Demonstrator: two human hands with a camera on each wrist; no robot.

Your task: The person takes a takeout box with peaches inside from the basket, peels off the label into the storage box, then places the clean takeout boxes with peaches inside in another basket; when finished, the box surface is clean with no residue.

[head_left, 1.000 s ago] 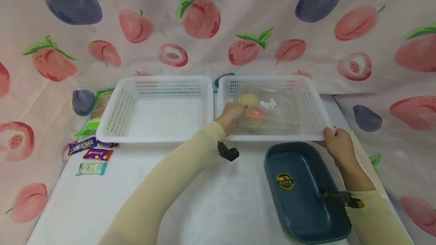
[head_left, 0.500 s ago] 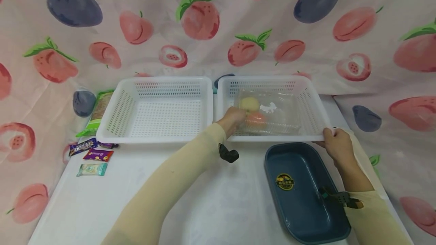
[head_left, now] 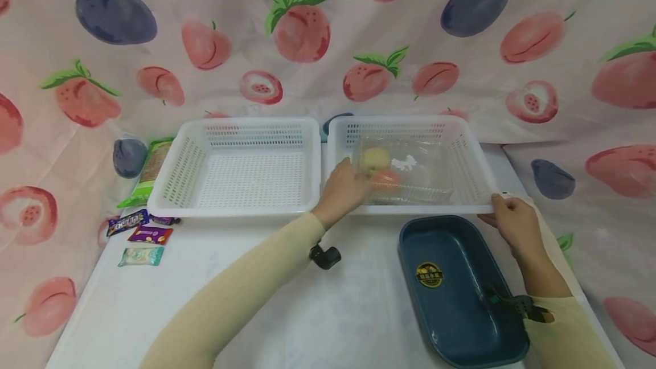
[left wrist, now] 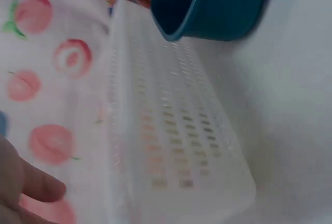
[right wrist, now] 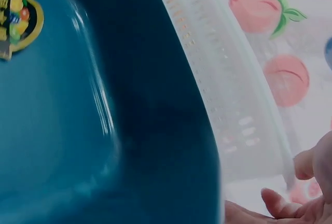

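My left hand [head_left: 342,189] is over the left front corner of the right white plastic basket [head_left: 479,152], blurred. In the left wrist view its fingers [left wrist: 44,185] are held apart from the basket, grasping nothing. Inside the basket lies a clear plastic box [head_left: 425,169] with a yellowish round fruit [head_left: 376,158] and a red-orange one [head_left: 385,179] showing through. My right hand [head_left: 517,224] is at the basket's right front corner, with the rim between thumb and fingers. The blue-grey tub [head_left: 463,300] stands just in front of that corner.
A second white basket [head_left: 251,181] stands to the left. Beyond its left side leans a green snack bag [head_left: 154,169]. In front of that lie several small wrapped snacks, among them a purple one [head_left: 150,235] and a teal one [head_left: 141,255]. A fruit-print cloth [head_left: 318,84] hangs behind.
My left hand has come off the front left of the right basket, drawing back left and turning. My right hand has shifted slightly right at the corner. The basket and box stay put.
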